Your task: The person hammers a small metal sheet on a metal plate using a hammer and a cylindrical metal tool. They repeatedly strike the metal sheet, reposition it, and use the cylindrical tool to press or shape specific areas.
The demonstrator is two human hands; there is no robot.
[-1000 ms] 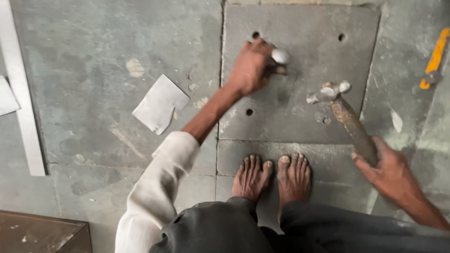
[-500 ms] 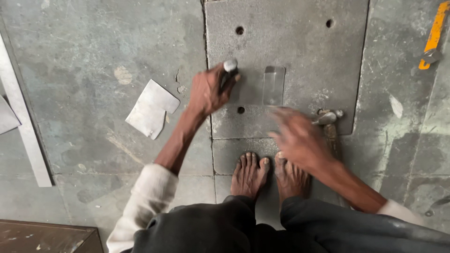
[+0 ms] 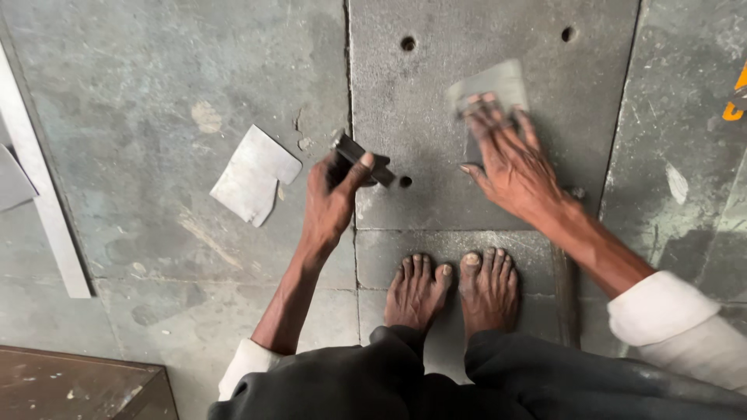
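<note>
My left hand point(image 3: 331, 202) is closed around a short dark metal punch point(image 3: 364, 159), held tilted just above the left edge of a thick grey steel plate point(image 3: 436, 109) that has three round holes. My right hand point(image 3: 510, 167) lies flat with spread fingers on a small thin grey sheet piece point(image 3: 498, 80) resting on that plate. My fingertips cover the piece's lower part. The punch tip is near the lowest hole point(image 3: 405, 181).
My bare feet point(image 3: 451, 288) stand at the plate's near edge. A hammer handle point(image 3: 564, 292) lies beside my right foot, under my forearm. A pale sheet scrap point(image 3: 253, 175) lies left on the stone floor. A white strip point(image 3: 43, 194), brown board point(image 3: 78, 389) and orange tool point(image 3: 735, 101) sit at the edges.
My right hand let go of the hammer and moved up onto the sheet piece. My left hand carried the punch from the far hole down toward the plate's left edge.
</note>
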